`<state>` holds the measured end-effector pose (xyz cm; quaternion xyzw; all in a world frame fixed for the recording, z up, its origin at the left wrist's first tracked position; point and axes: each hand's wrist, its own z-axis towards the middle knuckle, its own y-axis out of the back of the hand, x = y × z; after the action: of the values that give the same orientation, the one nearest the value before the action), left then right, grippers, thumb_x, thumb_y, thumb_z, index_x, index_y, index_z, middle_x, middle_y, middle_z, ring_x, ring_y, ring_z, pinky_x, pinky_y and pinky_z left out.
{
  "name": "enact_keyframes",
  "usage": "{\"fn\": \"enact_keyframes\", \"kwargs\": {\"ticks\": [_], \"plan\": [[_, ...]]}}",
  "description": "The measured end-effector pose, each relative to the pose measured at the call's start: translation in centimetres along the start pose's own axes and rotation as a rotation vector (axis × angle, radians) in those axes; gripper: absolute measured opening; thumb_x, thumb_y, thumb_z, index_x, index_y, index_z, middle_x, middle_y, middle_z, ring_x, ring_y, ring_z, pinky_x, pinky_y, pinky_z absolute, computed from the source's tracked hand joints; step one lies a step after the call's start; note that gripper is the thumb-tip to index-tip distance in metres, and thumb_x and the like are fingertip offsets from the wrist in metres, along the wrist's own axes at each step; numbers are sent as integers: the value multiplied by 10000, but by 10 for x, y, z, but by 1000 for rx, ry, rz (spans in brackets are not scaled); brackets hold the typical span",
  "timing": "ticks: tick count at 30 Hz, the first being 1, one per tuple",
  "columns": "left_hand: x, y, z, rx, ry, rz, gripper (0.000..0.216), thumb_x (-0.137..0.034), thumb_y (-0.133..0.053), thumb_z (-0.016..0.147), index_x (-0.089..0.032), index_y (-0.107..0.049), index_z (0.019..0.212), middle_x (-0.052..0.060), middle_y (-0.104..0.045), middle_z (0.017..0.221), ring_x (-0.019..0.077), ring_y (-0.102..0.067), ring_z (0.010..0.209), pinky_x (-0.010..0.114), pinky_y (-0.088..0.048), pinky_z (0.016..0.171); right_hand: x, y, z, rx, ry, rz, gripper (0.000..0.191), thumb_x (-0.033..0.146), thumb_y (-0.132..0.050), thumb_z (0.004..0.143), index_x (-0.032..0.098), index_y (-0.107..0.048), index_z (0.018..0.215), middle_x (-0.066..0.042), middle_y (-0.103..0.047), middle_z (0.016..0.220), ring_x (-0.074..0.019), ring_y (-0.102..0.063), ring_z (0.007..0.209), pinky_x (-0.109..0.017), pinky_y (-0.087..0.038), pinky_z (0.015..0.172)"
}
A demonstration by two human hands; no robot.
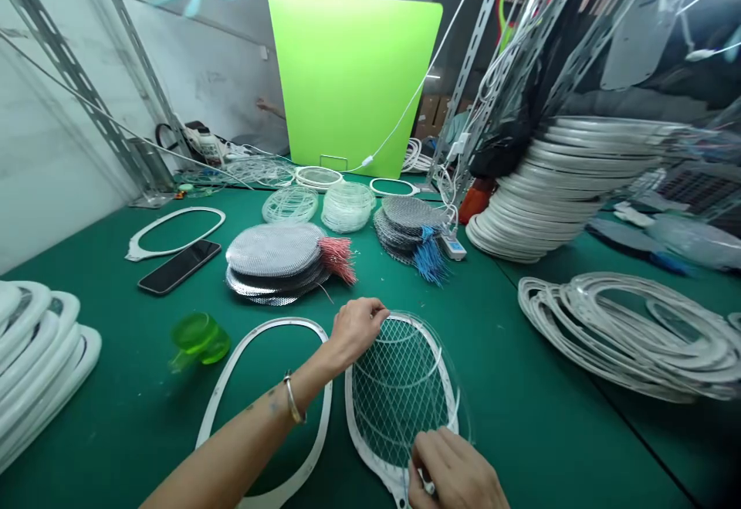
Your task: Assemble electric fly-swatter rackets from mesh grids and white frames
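In front of me lies a white racket-shaped frame [354, 420] with a diamond wire mesh [399, 378] inside it. A thin clear plastic ring [465, 385] loops loosely over its top and right side. My left hand [359, 327], with a bangle at the wrist, is closed at the top of the frame, its fingertips pinching the clear ring's edge. My right hand [457, 469] is curled closed over the frame's lower right, near its neck; a small whitish bit shows at its fingers, not clear enough to name. Beneath my left forearm lies a second, bare white frame [223, 381].
Round mesh stacks with red wires [337, 258] and blue wires [429, 258] lie ahead, before clear ring piles [347, 206]. A phone [179, 267] and green tape dispenser [200, 339] are left. White frame stacks [538, 192] stand right, near a loose pile [631, 331].
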<state>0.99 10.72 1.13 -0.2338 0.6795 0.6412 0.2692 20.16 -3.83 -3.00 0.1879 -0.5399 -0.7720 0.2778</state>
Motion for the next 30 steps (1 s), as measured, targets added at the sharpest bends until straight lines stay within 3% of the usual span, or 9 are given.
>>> {"fn": "enact_keyframes", "kwargs": {"ticks": [5,16,20,30], "plan": [[4,-18,19,8,14,40,170,-310,-603,829,-270,-750,905,9,-748,910,226,-676,865,280,-467,730,-1,1,11,64,-18,19,178,99,-486,751,238,-388,699,29,-482,620,-126,-483,535,-260,-289,469],[16,-37,27,53,-178,115,208,-139,-569,877,-202,-739,979,56,-696,1003,188,-625,968,275,-450,866,1,-2,14,75,-90,69,175,109,-461,789,240,-379,706,28,-478,619,-121,-497,534,-248,-303,470],[19,-43,25,28,-186,155,185,-141,-554,900,-174,-710,994,58,-681,982,186,-611,966,281,-444,875,6,-9,14,57,-163,39,183,114,-402,802,242,-336,689,31,-430,605,-123,-450,514,-260,-281,479],[19,-47,24,-11,-200,282,160,-194,-541,922,-189,-699,943,57,-656,950,194,-595,938,299,-440,831,9,-20,13,18,-179,60,181,127,-414,802,244,-344,683,20,-435,599,-139,-446,524,-273,-269,478]]}}
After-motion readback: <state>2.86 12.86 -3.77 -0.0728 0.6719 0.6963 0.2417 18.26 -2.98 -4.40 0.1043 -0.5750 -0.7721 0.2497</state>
